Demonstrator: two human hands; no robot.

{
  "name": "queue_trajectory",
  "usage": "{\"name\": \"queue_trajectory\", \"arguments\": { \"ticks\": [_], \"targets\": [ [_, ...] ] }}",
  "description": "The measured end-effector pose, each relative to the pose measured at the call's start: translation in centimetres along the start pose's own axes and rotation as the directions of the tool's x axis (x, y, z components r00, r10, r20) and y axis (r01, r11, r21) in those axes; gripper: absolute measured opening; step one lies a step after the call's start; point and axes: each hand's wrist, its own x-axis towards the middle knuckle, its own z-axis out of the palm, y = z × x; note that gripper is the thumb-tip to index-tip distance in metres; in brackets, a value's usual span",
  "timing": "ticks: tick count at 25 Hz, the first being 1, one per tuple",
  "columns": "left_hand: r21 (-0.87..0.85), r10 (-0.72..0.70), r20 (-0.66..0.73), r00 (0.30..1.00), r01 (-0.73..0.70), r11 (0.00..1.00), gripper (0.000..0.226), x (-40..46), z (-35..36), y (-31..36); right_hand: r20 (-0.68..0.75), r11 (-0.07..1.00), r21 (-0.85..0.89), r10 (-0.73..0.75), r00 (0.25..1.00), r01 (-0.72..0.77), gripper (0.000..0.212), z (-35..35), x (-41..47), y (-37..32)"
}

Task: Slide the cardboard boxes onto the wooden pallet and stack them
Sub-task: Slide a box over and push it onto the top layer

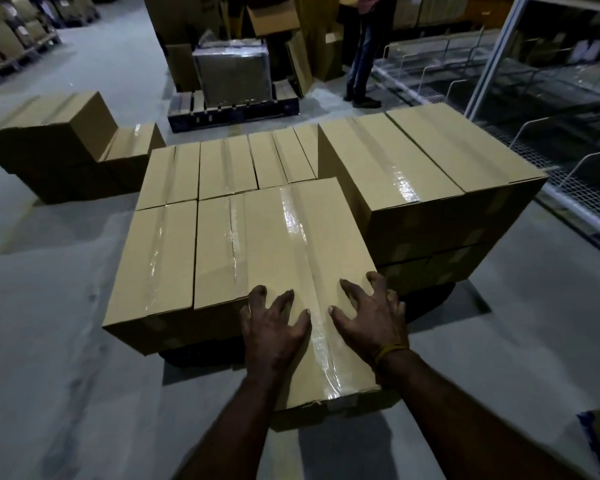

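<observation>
A worker's left hand (274, 327) and right hand (371, 317), fingers spread flat, press on a taped cardboard box (302, 258) overhanging the stack's near edge; the lower layer looks full, the taller stack (426, 178) at right begun, more boxes (63, 140) waiting on the floor.

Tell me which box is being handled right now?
The taped cardboard box nearest the camera: both hands press flat on its top, and it overhangs the stack's front edge.

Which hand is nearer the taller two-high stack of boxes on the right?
Right. The right hand lies spread on the top box, by its right edge, next to the taller stack. The left hand is on the same box, left of its tape seam, farther away.
</observation>
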Motion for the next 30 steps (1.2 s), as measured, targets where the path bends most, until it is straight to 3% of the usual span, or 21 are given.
{"name": "queue_trajectory", "arguments": {
  "ticks": [12,18,21,24,25,30],
  "targets": [
    [0.048,-0.068,0.052,0.996,0.066,0.997,0.054,14.2,5.0,2.0,0.029,1.000,-0.019,-0.008,1.000,0.008,0.065,1.4,15.3,0.8],
    [0.075,-0.110,0.114,0.987,0.102,0.992,0.055,18.8,5.7,3.4,0.117,0.998,-0.042,-0.042,0.992,0.047,0.065,0.3,19.7,0.8],
    [0.068,-0.111,0.161,0.981,0.101,0.993,0.056,19.7,5.1,3.6,0.190,0.974,-0.034,-0.213,0.958,0.223,0.072,-0.8,19.1,2.2],
    [0.074,-0.120,0.248,0.961,0.104,0.992,0.058,20.2,4.2,3.9,0.417,0.853,-0.093,-0.435,0.798,0.514,0.083,-2.2,17.6,4.4],
    [0.087,-0.117,0.283,0.952,0.096,0.992,0.060,20.3,3.9,4.0,0.462,0.820,-0.120,-0.452,0.763,0.559,0.084,-2.5,17.2,4.9],
    [0.298,-0.139,0.501,0.854,-0.020,0.954,0.089,19.5,2.6,4.7,0.503,0.766,-0.199,-0.456,0.734,0.612,0.083,-2.9,15.4,4.4]
  ]
}}
